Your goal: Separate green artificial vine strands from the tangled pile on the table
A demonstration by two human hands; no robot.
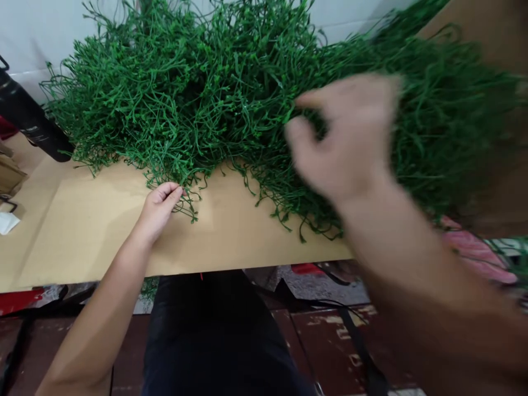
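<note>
A large heap of green artificial plant sprigs (177,93), thin and tangled with small budded tips, spreads along the back of a cardboard-covered tabletop (247,231). At the heap's front edge, my left hand (160,206) is closed in a pinch, thumb against forefinger, on a thin green sprig (187,209). My right hand (346,132) hovers over the right part of the heap, blurred by motion. Its thumb and forefinger are apart, with nothing visible between them; the other fingers are curled and partly hidden.
A black bottle (31,113) stands at the left, near the white wall (33,33). A cardboard box (490,38) is at the right, with sprigs in front of it. A pink item (478,256) lies below on the right. My dark-clothed legs (214,335) are under the table edge.
</note>
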